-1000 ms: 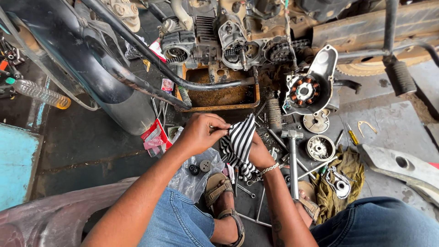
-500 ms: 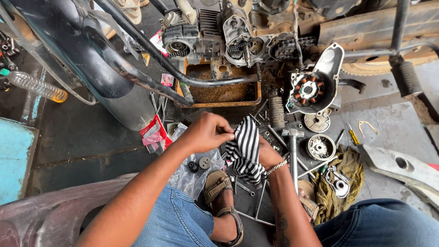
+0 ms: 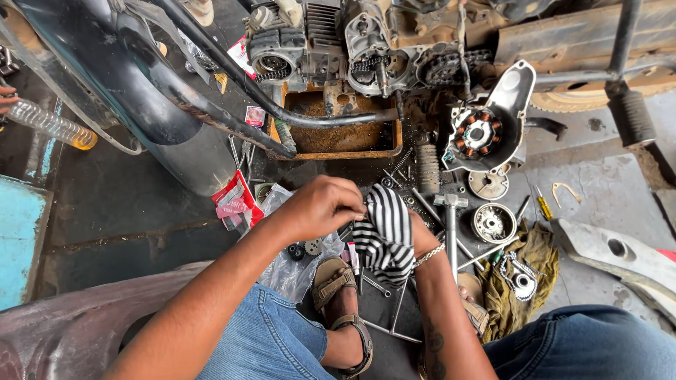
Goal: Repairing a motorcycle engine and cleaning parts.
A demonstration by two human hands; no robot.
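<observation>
Now striped rag (image 3: pixel 385 241) hanging lengthwise downward

Left of centre in your view lies a crumpled red-and-white foil packet (image 3: pixel 234 200), beside a clear, wrinkled plastic bag (image 3: pixel 296 264) below it. Higher up, near the frame tube, you see a small square red-and-white sachet (image 3: pixel 255 115).

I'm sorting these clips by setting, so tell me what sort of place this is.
Most likely a motorcycle repair workshop, worked on the floor. An opened engine sits over an oily drip tray, with a hammer and loose engine parts spread on the ground.
</observation>
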